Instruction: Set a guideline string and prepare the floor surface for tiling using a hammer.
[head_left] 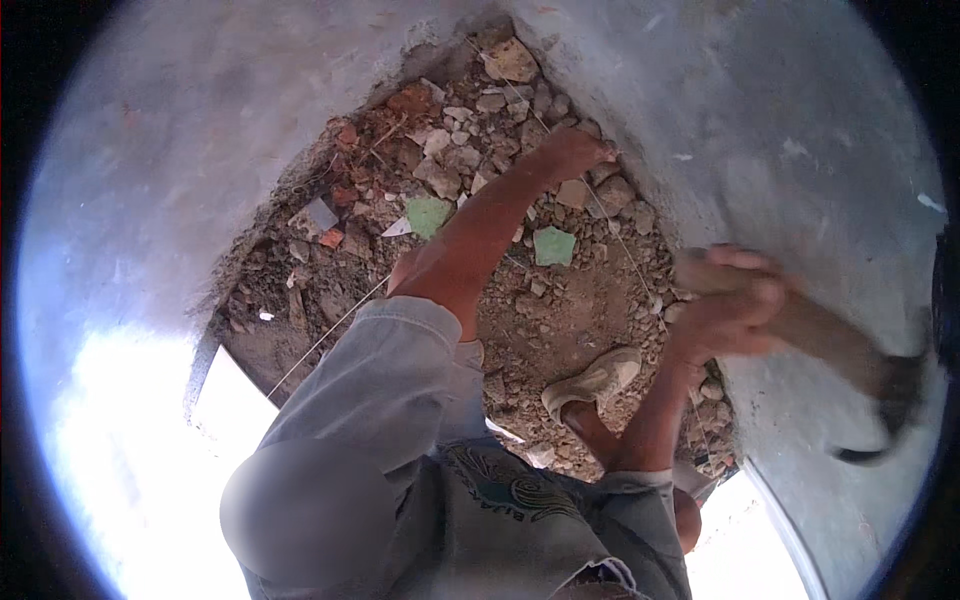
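My left hand [585,150] reaches to the base of the right-hand wall at the top of the view, its fingers closed beside a thin string [630,262]; what they grip is too small to make out. My right hand [732,305] is wrapped round the wooden handle [832,336] of a hammer, whose dark head with a curved claw [893,400] hangs out to the right, smeared by motion, in front of the wall. The string runs slantwise over the rubble along that wall's foot. A second line [330,331] crosses at lower left.
Grey plastered walls [140,210] meet in a corner round a floor of soil and broken stone [540,320], with green tile pieces [553,245], red brick bits [410,100] and white shards. My shoe [590,380] rests on the soil. Bright white areas show at both lower sides.
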